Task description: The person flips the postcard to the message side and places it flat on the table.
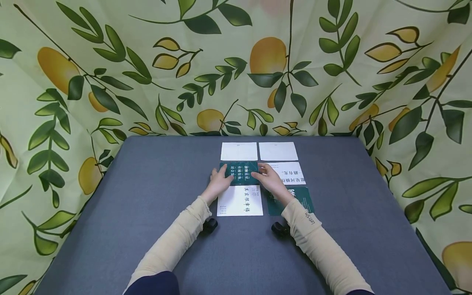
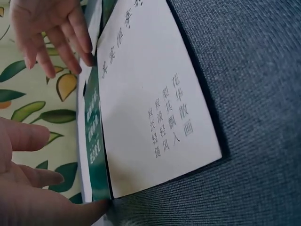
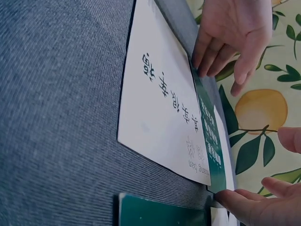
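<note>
A dark green postcard with white writing (image 1: 242, 173) lies flat in the middle row of the left column. My left hand (image 1: 217, 183) has its fingertips at this card's left end. At the opposite end, my right hand (image 1: 271, 178) touches the right edge with fingers extended. Both wrist views show loosely straight fingers, with a fingertip of each hand down at the green strip of the card (image 2: 95, 141). Just in front lies a white postcard with black writing (image 1: 239, 201), close along the green one. My right hand and forearm partly cover the cards beneath them.
Two blank-looking white cards (image 1: 239, 151) form the back row. To the right are a white card with writing (image 1: 293, 173) and another green card (image 1: 305, 198), partly under the right sleeve (image 1: 313, 235). A blue-grey cloth covers the table (image 1: 158, 176); a leaf-patterned curtain (image 1: 221, 90) hangs behind.
</note>
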Demonstrator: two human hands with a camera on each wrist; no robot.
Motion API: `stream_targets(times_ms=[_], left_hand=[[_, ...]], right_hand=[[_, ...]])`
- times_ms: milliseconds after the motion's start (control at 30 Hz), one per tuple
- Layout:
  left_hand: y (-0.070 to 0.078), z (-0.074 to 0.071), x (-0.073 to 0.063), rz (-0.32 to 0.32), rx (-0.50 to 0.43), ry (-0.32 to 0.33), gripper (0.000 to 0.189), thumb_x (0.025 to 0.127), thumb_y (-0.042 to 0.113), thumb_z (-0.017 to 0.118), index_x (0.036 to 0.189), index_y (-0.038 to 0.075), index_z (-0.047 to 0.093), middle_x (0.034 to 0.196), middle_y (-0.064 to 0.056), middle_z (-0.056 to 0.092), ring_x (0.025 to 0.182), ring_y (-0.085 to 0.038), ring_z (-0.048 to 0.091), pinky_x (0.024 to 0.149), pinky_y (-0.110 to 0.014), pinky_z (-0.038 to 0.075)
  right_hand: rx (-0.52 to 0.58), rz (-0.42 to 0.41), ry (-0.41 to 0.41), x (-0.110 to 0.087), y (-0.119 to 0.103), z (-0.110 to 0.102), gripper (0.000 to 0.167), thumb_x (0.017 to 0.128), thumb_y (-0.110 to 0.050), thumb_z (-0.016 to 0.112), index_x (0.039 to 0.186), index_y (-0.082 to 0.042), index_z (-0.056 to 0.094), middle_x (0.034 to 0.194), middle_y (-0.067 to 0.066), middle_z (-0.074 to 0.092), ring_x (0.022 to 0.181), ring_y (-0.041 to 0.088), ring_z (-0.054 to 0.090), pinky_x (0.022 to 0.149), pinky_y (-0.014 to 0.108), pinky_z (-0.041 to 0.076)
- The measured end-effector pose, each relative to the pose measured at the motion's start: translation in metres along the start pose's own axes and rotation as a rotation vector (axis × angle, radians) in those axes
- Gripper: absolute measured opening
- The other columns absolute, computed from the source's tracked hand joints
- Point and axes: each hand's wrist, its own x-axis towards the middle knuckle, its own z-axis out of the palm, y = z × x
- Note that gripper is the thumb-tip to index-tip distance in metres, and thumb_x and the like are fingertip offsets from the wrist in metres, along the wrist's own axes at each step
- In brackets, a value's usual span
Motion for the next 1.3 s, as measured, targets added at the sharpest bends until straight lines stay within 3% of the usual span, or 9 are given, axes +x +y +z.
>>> stream_targets(times_ms=[400,667,900,1067,1300], left_hand=[[-0.004,-0.009,0.001,-0.033,-0.139,0.007,0.057,0.097,0.02,0.042,0.148,0.005,0.022,0.153,-0.02,0.021,0.142,-0.038,0.017,0.114,-0.054,0.019],[-0.005,-0.011,0.001,-0.068,-0.212,0.013,0.055,0.098,0.022,0.039,0.149,0.009,0.02,0.155,-0.014,0.019,0.144,-0.033,0.015,0.115,-0.051,0.018],[-0.005,-0.013,-0.001,-0.076,-0.257,0.033,0.052,0.099,0.023,0.036,0.148,0.007,0.023,0.154,-0.015,0.021,0.143,-0.033,0.019,0.113,-0.05,0.023],[-0.006,-0.014,0.001,-0.051,-0.302,0.109,0.049,0.099,0.02,0.041,0.144,0.004,0.031,0.149,-0.017,0.032,0.139,-0.031,0.03,0.111,-0.045,0.031],[-0.014,-0.017,0.007,-0.001,-0.427,0.248,0.045,0.09,0.004,0.057,0.134,0.0,0.048,0.126,-0.015,0.055,0.114,-0.026,0.053,0.098,-0.035,0.046]], right_hand=[[0.119,0.03,0.027,-0.005,-0.001,0.002,0.06,0.093,-0.029,0.055,0.144,-0.008,0.03,0.148,0.018,0.033,0.136,0.035,0.034,0.11,0.048,0.031],[0.224,0.074,0.049,0.0,0.002,0.002,0.054,0.095,-0.025,0.051,0.142,-0.005,0.033,0.144,0.017,0.037,0.133,0.034,0.039,0.11,0.044,0.033],[0.27,0.041,0.072,0.003,-0.001,0.0,0.051,0.096,-0.023,0.05,0.14,-0.001,0.036,0.145,0.016,0.038,0.134,0.032,0.038,0.111,0.041,0.032],[0.291,0.018,0.107,0.004,-0.001,-0.001,0.048,0.096,-0.021,0.05,0.138,0.0,0.039,0.143,0.016,0.041,0.133,0.028,0.04,0.111,0.038,0.034],[0.291,0.011,0.192,0.007,0.0,-0.003,0.044,0.093,-0.011,0.053,0.136,-0.001,0.045,0.135,0.015,0.05,0.127,0.026,0.046,0.106,0.036,0.039]])
